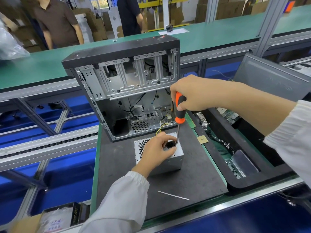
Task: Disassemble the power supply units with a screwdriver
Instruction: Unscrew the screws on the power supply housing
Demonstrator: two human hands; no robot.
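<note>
A silver power supply unit (pixel 175 161) stands on the black mat (pixel 185 179), its perforated face up and its yellow and black cables running back into the open computer case (pixel 127 91). My left hand (pixel 154 153) grips the unit's top around the black power socket. My right hand (pixel 193 93) holds the orange and black screwdriver (pixel 179 113) upright. Its tip sits on the top of the unit, next to the socket, by my left fingers.
A black tray (pixel 239 165) at the right holds circuit boards, cables and metal parts. A CPU chip (pixel 202 139) lies at the mat's right edge and a thin white strip (pixel 173 195) near the front. Two people stand beyond the green conveyor (pixel 218 36).
</note>
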